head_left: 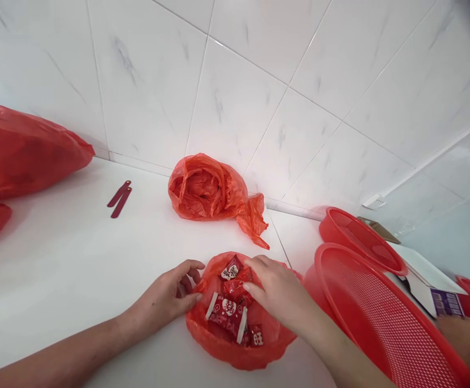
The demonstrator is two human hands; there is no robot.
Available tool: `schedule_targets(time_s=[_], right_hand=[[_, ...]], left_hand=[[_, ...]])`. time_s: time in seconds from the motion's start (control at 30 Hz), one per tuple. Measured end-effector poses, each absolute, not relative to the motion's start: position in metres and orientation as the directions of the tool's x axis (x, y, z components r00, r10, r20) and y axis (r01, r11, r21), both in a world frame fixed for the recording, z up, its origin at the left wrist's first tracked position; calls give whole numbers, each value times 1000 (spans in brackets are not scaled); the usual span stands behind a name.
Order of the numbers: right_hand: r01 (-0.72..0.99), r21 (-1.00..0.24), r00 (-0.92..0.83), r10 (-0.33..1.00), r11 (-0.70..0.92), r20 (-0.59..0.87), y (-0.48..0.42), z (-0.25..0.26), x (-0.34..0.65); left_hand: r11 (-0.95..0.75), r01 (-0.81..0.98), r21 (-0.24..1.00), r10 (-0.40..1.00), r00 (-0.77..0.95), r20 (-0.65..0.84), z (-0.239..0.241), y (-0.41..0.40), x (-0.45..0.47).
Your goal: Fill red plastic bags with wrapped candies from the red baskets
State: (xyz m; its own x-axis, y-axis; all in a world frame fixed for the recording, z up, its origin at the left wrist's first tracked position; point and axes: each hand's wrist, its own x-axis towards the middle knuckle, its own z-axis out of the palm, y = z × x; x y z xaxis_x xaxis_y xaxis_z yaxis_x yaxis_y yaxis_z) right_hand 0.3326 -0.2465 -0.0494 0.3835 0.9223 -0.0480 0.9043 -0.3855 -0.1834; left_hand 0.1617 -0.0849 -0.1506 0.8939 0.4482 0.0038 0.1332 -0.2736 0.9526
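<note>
- We see an open red bag (251,360) on the white surface (57,285), nearest to us, with its round mouth facing up.
- Our left hand (174,295) is half open at the bag's left rim, thumb touching the plastic and set apart from the index finger.
- Our right hand (277,288) reaches over the right rim, fingers loosely bent above the contents; we cannot tell whether it has hold of anything.
- Inside, we make out a larger red packet (225,312) with white ends, and smaller red packets (231,268) around it.
- Behind, we see a crumpled red bag (202,191) near the tiled wall (243,102).
- To its left lie 2 dark red strips (121,203).
- At right stand 2 red baskets (408,318); beyond them is another person's hand (461,337).
</note>
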Motion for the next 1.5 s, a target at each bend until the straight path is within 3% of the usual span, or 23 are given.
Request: schedule_targets(time_s=[0.27, 0.53, 0.8, 0.97, 1.17, 1.27, 1.37, 1.5], right_hand=[[870, -286, 410, 912, -401, -29, -217, -100, 337], [816, -398, 477, 877, -420, 52, -215, -110, 342], [812, -519, 435, 869, -267, 234, -222, -108, 348], [752, -547, 539, 821, -367, 191, -229, -106, 353], [743, -588, 500, 849, -320, 171, -240, -89, 348], [789, -509, 505, 835, -345, 217, -253, -78, 353], [829, -314, 554, 759, -463, 343, -269, -73, 365], [774, -98, 622, 721, -626, 304, -293, -84, 376]], left_hand=[[-269, 137, 953, 454, 891, 0, -149, -86, 163], [-282, 147, 948, 451, 892, -4, -149, -86, 165], [-302, 190, 934, 465, 885, -29, -153, -85, 164], [-289, 185, 939, 467, 884, -30, -155, -85, 165], [-288, 196, 937, 473, 880, -39, -148, -86, 165], [-282, 187, 941, 477, 878, -32, -143, -87, 164], [-265, 171, 949, 472, 881, -27, -140, -87, 163], [-244, 163, 956, 481, 876, -27, -136, -88, 163]])
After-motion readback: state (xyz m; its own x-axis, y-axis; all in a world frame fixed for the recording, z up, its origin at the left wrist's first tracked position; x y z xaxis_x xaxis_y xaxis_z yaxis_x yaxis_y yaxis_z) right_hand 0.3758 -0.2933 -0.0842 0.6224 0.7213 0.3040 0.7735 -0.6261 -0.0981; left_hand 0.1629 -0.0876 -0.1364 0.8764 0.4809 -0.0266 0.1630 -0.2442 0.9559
